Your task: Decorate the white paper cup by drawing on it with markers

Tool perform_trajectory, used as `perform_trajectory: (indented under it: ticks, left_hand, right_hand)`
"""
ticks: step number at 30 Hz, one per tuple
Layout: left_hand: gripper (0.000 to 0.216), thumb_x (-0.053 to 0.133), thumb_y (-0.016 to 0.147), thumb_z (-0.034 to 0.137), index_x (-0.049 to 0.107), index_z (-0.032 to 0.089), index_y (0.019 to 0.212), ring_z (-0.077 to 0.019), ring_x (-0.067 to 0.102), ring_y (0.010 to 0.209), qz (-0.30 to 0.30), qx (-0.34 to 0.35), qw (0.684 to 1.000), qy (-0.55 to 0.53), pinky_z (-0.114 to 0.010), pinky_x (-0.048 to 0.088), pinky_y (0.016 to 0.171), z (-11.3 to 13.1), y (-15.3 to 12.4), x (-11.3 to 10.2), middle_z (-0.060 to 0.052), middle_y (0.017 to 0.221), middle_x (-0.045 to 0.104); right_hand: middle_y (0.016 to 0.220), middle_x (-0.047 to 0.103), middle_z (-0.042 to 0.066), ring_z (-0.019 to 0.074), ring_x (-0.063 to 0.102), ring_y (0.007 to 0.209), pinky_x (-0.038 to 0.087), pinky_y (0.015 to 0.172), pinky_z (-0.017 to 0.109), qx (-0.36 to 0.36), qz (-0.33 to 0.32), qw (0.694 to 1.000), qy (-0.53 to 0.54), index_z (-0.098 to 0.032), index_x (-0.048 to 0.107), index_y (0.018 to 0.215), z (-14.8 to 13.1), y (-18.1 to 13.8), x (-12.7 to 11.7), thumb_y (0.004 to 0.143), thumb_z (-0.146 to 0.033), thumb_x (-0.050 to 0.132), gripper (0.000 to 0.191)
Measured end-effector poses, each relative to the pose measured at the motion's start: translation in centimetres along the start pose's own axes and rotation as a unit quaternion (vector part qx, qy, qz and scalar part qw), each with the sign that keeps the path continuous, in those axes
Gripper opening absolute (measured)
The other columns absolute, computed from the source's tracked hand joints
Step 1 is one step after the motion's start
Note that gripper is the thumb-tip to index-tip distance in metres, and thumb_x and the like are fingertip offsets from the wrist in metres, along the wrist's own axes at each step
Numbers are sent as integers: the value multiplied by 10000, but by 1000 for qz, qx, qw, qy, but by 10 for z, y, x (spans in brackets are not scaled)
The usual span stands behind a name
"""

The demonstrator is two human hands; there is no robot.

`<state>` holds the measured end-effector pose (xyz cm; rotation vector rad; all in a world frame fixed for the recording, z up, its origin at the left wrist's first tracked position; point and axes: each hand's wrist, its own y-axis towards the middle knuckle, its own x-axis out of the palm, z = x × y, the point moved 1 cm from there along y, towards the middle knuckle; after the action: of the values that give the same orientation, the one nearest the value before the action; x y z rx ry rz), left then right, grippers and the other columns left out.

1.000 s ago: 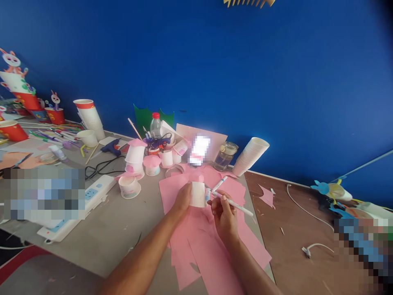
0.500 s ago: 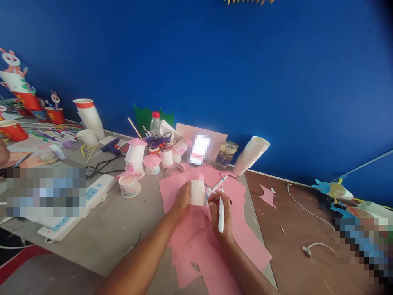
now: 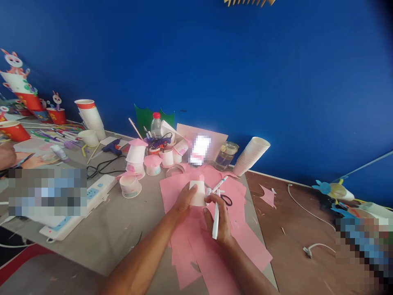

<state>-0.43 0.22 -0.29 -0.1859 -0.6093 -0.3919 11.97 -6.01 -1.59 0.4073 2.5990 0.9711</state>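
My left hand (image 3: 183,200) is closed around the side of a small white paper cup (image 3: 197,193), thumb on its near face. A white marker (image 3: 215,221) rests in my right hand (image 3: 221,219), its rear end pointing down toward me. The fingertips of that hand are at the cup's lower right edge, and the marker's tip is hard to make out. Both hands are above overlapping pink paper sheets (image 3: 211,254). Just beyond my right hand lie black-handled scissors (image 3: 227,200) and a second white marker (image 3: 220,184).
Behind the sheets stand a bright blurred phone (image 3: 200,149), a glass jar (image 3: 226,155) and a leaning stack of paper cups (image 3: 251,155). To the left are pink-topped cup models (image 3: 136,152), a glue gun (image 3: 113,147) and a power strip (image 3: 92,196). Another person's hand (image 3: 6,155) shows far left.
My right hand has shifted slightly left and down with the marker, bringing the scissors' handle into view. My left thumb has moved further across the cup's face.
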Motion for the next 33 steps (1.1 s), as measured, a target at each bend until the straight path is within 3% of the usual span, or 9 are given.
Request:
perform_trajectory:
  ticks: [6, 10, 13, 17, 22, 33]
  left_hand:
    - [429, 667, 802, 536, 653, 119, 898, -192, 634, 718, 13, 8, 1000, 7, -301, 496, 660, 3, 2, 1, -77, 795, 680]
    - [498, 702, 742, 584, 659, 110, 889, -206, 635, 688, 20, 0, 1000, -2, -314, 499, 617, -1, 7, -1, -87, 770, 682]
    - [512, 732, 704, 586, 654, 115, 889, -199, 632, 665, 44, -5, 999, -2, -308, 496, 605, -3, 9, -3, -72, 746, 675]
    - [508, 739, 692, 584, 653, 117, 871, -184, 620, 642, 52, -9, 999, 12, -295, 485, 598, -3, 8, -3, -63, 725, 671]
    - [534, 753, 660, 598, 679, 115, 877, -166, 592, 613, 58, 2, 997, 53, -271, 442, 549, 1, 6, 1, -60, 723, 674]
    - [538, 741, 670, 585, 674, 119, 931, -161, 590, 633, 72, -1, 995, 75, -268, 441, 558, 1, 4, 4, -51, 747, 669]
  right_hand:
    - [907, 647, 33, 199, 621, 890, 482, 853, 430, 46, 48, 995, 70, -239, 483, 1287, 4, -3, -2, 986, -318, 422, 317]
    - [736, 583, 7, 158, 548, 683, 474, 730, 358, 112, 58, 982, 143, -227, 657, 1007, 2, -2, -3, 990, -425, 406, 320]
    - [675, 557, -4, 116, 464, 547, 417, 562, 280, 172, 71, 965, 186, -217, 671, 826, 3, -3, -1, 946, -473, 497, 332]
    - [623, 532, -15, 101, 434, 512, 374, 500, 248, 212, 66, 954, 202, -209, 659, 746, 4, -3, 1, 898, -505, 571, 345]
    - [551, 457, -39, 102, 416, 504, 350, 477, 233, 231, 54, 951, 200, -205, 648, 726, 4, -2, 2, 871, -510, 609, 341]
    - [529, 444, -43, 108, 399, 490, 345, 477, 243, 223, 46, 958, 177, -208, 621, 705, 2, -2, 3, 872, -517, 594, 352]
